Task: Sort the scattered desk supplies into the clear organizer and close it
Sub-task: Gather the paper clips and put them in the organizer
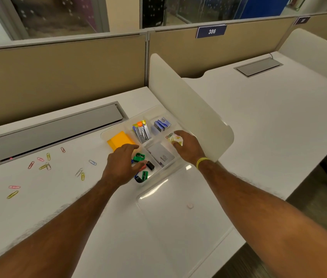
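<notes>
The clear organizer point(118, 131) lies open on the white desk point(259, 121), and I use it as my landmark. Its lid point(178, 213) lies flat on the side near me. My left hand point(123, 164) is over its near left compartment, fingers loosely spread above the green and black sharpeners point(139, 157); I cannot tell if they touch. My right hand point(187, 146) is at the right compartment, fingertips curled together on some coloured paper clips point(170, 135). The yellow sticky notes point(119, 141), the stapler point(141, 130) and the staple boxes point(161, 124) sit in the far compartments. More loose clips point(44, 163) lie scattered to the left of the organizer.
</notes>
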Available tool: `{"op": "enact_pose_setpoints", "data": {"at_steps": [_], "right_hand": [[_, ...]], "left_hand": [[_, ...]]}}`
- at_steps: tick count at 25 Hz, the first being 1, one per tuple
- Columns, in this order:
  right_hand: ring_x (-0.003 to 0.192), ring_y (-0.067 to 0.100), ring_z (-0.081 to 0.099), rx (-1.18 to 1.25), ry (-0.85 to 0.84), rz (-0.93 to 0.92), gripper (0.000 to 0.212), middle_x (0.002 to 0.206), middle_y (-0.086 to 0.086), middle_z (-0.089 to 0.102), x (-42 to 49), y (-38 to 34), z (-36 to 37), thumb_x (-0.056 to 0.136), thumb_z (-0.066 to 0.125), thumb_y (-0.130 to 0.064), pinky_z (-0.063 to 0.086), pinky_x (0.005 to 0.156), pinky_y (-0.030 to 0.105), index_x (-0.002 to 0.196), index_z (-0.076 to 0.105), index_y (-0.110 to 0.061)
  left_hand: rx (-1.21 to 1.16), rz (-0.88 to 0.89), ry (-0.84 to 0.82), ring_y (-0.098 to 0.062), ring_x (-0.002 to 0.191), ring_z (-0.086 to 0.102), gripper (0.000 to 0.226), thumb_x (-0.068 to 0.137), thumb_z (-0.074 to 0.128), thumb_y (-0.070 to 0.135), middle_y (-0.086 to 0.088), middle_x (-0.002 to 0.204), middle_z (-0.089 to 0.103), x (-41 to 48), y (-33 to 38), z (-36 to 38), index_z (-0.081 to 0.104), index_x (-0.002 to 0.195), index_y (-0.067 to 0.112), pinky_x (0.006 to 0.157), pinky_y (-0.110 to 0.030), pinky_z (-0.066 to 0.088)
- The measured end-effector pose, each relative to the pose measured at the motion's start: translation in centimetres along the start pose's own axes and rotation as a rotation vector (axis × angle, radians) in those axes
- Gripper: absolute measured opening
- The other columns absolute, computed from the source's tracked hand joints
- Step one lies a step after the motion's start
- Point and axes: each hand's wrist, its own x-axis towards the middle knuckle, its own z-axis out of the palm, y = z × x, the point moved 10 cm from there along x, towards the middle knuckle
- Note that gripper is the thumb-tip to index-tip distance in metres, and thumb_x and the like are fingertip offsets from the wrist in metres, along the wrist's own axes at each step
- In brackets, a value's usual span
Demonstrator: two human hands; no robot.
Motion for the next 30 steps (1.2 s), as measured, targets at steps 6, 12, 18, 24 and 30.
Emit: {"op": "enact_pose_setpoints", "data": {"at_steps": [6,12,18,24,30], "right_hand": [[0.141,0.023,0.029,-0.147,-0.149,-0.150,0.069,0.153,0.007,0.035,-4.4,-5.1,4.2,0.089,0.064,-0.040,0.026,0.115,0.038,0.147,0.034,-0.018],[0.146,0.023,0.023,-0.198,-0.197,-0.245,0.072,0.157,0.006,0.028,-8.8,-9.6,8.4,0.089,0.063,-0.042,0.021,0.119,0.041,0.148,0.030,-0.019],[0.149,0.022,0.012,-0.292,-0.259,-0.377,0.077,0.161,0.005,0.016,-13.6,-14.4,13.6,0.090,0.059,-0.046,0.016,0.121,0.042,0.152,0.022,-0.019],[0.150,0.021,0.004,-0.340,-0.342,-0.450,0.079,0.163,0.004,0.008,-17.4,-18.2,19.3,0.092,0.057,-0.045,0.008,0.121,0.038,0.154,0.016,-0.020],[0.150,0.022,0.003,-0.377,-0.423,-0.465,0.079,0.163,0.004,0.006,-19.1,-19.1,24.0,0.092,0.056,-0.046,0.005,0.122,0.038,0.154,0.014,-0.021]], "left_hand": [[0.215,-0.029,-0.106,-0.024,0.145,0.025,0.090,0.076,0.046,0.078,-0.002,0.157,0.029,-3.3,-3.2,-0.2,0.031,0.148,0.027,0.114,-0.053,0.026],[0.298,-0.112,-0.126,-0.026,0.149,0.013,0.103,0.068,0.030,0.086,-0.004,0.161,0.017,-8.0,-7.5,-2.1,0.022,0.152,0.027,0.117,-0.054,0.013],[0.313,-0.149,-0.074,-0.024,0.149,0.010,0.101,0.072,0.027,0.087,-0.005,0.162,0.014,-14.2,-12.1,-4.5,0.019,0.153,0.025,0.118,-0.053,0.009],[0.342,-0.231,-0.090,-0.022,0.150,0.004,0.102,0.071,0.021,0.089,-0.003,0.163,0.007,-20.0,-17.6,-5.2,0.012,0.153,0.029,0.118,-0.052,0.005],[0.326,-0.291,-0.101,-0.020,0.150,0.001,0.105,0.068,0.018,0.091,-0.002,0.163,0.004,-23.3,-21.7,-5.8,0.011,0.153,0.030,0.119,-0.052,0.003]]}}
